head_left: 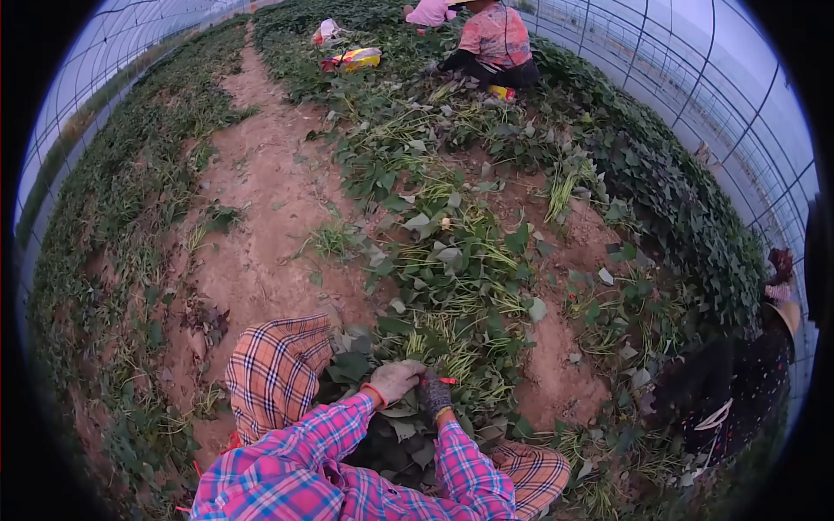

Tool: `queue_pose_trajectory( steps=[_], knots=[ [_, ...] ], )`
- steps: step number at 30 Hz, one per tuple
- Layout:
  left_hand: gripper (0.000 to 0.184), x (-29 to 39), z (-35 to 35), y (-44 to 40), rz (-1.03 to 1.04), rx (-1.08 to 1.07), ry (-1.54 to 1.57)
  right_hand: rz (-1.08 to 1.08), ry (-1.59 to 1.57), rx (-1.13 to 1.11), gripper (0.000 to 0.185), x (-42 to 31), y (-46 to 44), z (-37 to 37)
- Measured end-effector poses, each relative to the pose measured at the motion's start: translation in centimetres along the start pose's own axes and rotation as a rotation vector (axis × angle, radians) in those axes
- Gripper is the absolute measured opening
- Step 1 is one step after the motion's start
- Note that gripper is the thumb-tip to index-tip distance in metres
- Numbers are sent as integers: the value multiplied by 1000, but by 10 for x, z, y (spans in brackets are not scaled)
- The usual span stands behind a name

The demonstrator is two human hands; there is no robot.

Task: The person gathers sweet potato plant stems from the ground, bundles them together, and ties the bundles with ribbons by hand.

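My left hand (395,380), in what looks like a pale glove with a red band at the wrist, is closed in front of my lap. Right against it is my right hand (433,396) in a dark patterned glove, its fingers curled. A small red piece (448,380) sticks out beside the right fingers; its kind is too small to tell. What lies between the two hands is hidden. Leafy green stems (447,343) are heaped just beyond them, and loose broad leaves (408,430) lie below the hands, between my knees.
A bare soil path (261,191) runs ahead on the left. Dark leafy plants (678,208) grow along the right, beside a wire-framed wall (686,69). One person (495,43) crouches ahead, another (738,391) at right. A yellow bag (358,59) lies ahead.
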State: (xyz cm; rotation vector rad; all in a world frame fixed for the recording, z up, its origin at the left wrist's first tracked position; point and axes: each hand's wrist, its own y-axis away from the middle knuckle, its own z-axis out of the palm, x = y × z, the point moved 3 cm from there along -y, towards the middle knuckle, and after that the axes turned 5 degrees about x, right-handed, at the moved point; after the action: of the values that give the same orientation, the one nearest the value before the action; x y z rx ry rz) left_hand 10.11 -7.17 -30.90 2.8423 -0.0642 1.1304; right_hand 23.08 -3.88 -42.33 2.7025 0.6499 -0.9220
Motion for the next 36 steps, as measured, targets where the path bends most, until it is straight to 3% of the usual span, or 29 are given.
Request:
queue_pose_trajectory(
  steps=[6, 10, 12, 14, 22, 24, 25, 26, 28, 30, 31, 33, 36],
  knots=[
    [25, -7, 11, -11, -48, -63, 8, 148, -5, -115, 36, -13, 13, -21],
    [24, -13, 19, -20, -25, -66, 51, -46, -20, -78, 30, -14, 11, -26],
    [25, -9, 8, -15, -242, -187, 207, -112, -64, -63, 30, -5, 9, -11],
    [28, -25, 22, -18, -144, -131, 250, -83, -27, -82, 30, -1, 12, -16],
    [35, -3, 8, -23, -166, -418, 277, 77, 14, -179, 39, -23, 17, -45],
    [34, -11, 19, -26, -122, -412, 241, -128, -9, 26, 22, -21, 22, -43],
    [33, -15, 22, -27, -85, -407, 198, -130, -4, 27, 22, 7, 19, -22],
    [33, -15, 21, -27, -81, -401, 199, 146, -273, -87, 21, 55, 10, 13],
    [32, -17, 22, -27, -122, -449, 208, 420, -535, -200, 22, 67, 10, 15],
    [29, -21, 30, -27, -91, -424, 218, 727, -1931, -188, 39, 0, 25, -39],
    [26, -22, 33, -27, -64, -403, 224, 728, -1929, -185, 39, -14, 24, -46],
    [26, -20, 33, -25, -63, -418, 214, 931, -1691, 218, 48, -23, 26, -50],
    [25, -14, 32, -20, -9, -368, 183, 1004, -1595, 391, 45, -33, 23, -52]
  ],
)
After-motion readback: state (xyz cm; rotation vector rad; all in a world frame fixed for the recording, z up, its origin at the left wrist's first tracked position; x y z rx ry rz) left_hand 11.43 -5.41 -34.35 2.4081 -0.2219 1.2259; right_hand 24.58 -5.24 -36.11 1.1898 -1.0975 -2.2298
